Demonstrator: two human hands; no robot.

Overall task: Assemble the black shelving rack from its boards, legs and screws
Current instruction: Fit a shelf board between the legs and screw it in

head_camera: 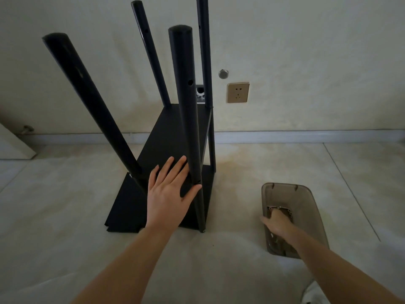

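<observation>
The partly built black rack stands on the pale floor, with four black legs rising toward me. Its upper board [166,137] sits between the legs, and a lower board [127,211] lies near the floor. My left hand [168,191] rests flat on the upper board, fingers straight, thumb against the near right leg [186,106]. The near left leg [87,95] leans outward. My right hand [277,223] reaches into a translucent grey bin [306,207], fingertips at the metal screws and fittings [287,210]. Blur hides whether it holds anything.
A wall with a gold socket [238,92] and a grey baseboard [306,136] runs behind the rack. A pale panel [13,143] leans at the far left. Something white [313,292] shows at the bottom right edge.
</observation>
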